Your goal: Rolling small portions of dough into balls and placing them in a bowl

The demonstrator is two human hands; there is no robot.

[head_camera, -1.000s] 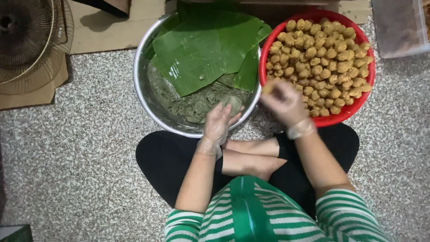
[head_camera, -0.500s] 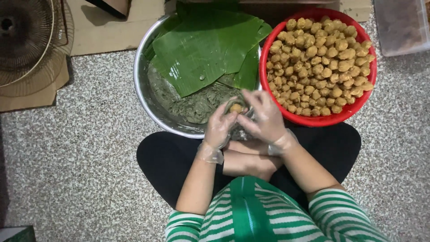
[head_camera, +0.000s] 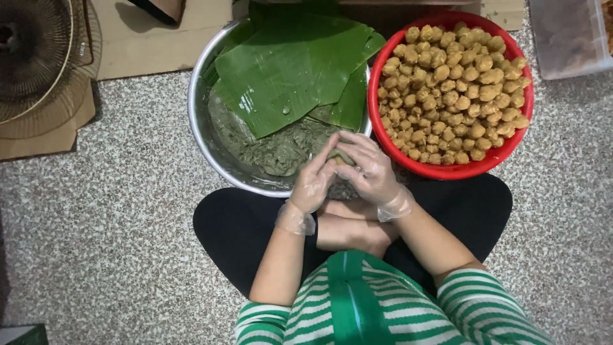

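Note:
Both of my hands wear thin clear gloves and meet over the near rim of a steel bowl point(head_camera: 203, 137). My left hand point(head_camera: 313, 181) and my right hand point(head_camera: 367, 170) are cupped together around a small lump of grey-green dough point(head_camera: 340, 156). The steel bowl holds a mass of the same grey-green dough point(head_camera: 274, 145) under large green banana leaves point(head_camera: 290, 70). To its right stands a red basin point(head_camera: 476, 167) heaped with several small tan filling balls point(head_camera: 450, 83).
I sit cross-legged on a speckled floor point(head_camera: 108, 236). A fan grille point(head_camera: 35, 57) lies on cardboard at the far left. A clear plastic container point(head_camera: 568, 38) sits at the top right corner.
My right hand left the red basin with a tan ball and came to my left hand. Both hands now close around the dough lump, and the ball is hidden.

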